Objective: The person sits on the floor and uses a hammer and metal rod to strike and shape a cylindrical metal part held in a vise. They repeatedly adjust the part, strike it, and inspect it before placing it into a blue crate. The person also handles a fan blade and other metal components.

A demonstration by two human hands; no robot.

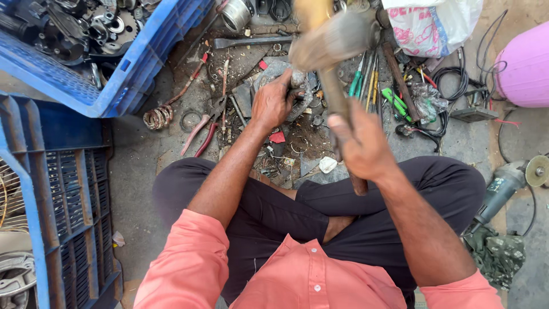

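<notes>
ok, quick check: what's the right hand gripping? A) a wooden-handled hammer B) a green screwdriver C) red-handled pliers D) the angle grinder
A: the right hand has its grip closed around the wooden handle of a hammer, whose blurred head is raised above the metal part that the left hand steadies on the ground; the pliers and angle grinder lie untouched.

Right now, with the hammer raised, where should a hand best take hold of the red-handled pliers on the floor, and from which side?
Grip the red-handled pliers by the two long handles, coming from the lower left, the blue crate side. The handles splay open toward that bare floor, while the jaw end lies in clutter near the left hand.
</notes>
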